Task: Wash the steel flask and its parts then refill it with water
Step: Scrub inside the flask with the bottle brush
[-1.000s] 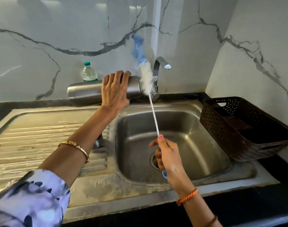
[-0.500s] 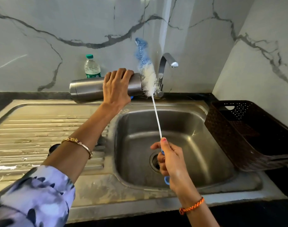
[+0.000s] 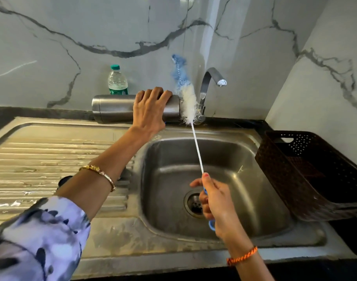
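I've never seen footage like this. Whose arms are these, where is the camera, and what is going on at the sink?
No robot here: a person wears a wide-angle camera on the head, looking down at their own hands. The left hand grips a steel flask lying sideways at the back edge of the sink. The right hand holds the handle of a long bottle brush, whose bristles stand just outside the flask's mouth, by the tap, which shows no running water. A small plastic water bottle stands behind, and a dark basket sits to the right.
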